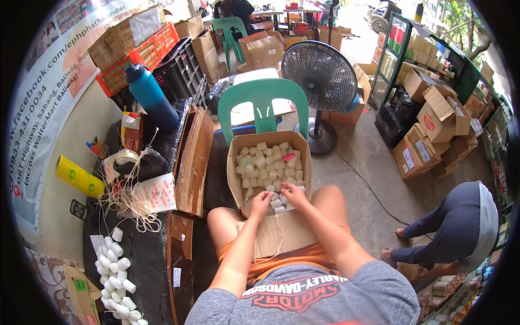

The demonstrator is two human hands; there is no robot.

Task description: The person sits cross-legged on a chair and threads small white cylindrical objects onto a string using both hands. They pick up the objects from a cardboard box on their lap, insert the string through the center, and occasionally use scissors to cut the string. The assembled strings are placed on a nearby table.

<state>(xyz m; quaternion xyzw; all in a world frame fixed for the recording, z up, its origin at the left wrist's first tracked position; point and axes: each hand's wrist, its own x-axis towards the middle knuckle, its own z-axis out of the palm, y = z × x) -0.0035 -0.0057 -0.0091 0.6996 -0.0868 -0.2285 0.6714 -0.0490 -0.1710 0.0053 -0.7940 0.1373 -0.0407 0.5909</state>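
Observation:
My left hand (261, 204) is closed in a pinch, with a small white candle at its fingertips. Close beside it, my right hand (294, 196) has its fingers pressed together; what they hold is too small to make out. Both hands are over the near side of an open cardboard box (232, 181) filled with short whitish candles (261, 161). A few whiter candles (277, 204) sit just below my fingers. From there a thin cream string (281, 238) trails over the cardboard flap (262, 244) on my lap. A red-topped thing (288, 157) with a thin dark shaft lies among the candles.
A green plastic chair (262, 89) stands behind the box, a black fan (318, 76) beyond it. On the left table are a blue bottle (151, 97), tangled string (132, 200) and heaped white candles (115, 276). A person (455, 227) bends at right near cardboard boxes (414, 151).

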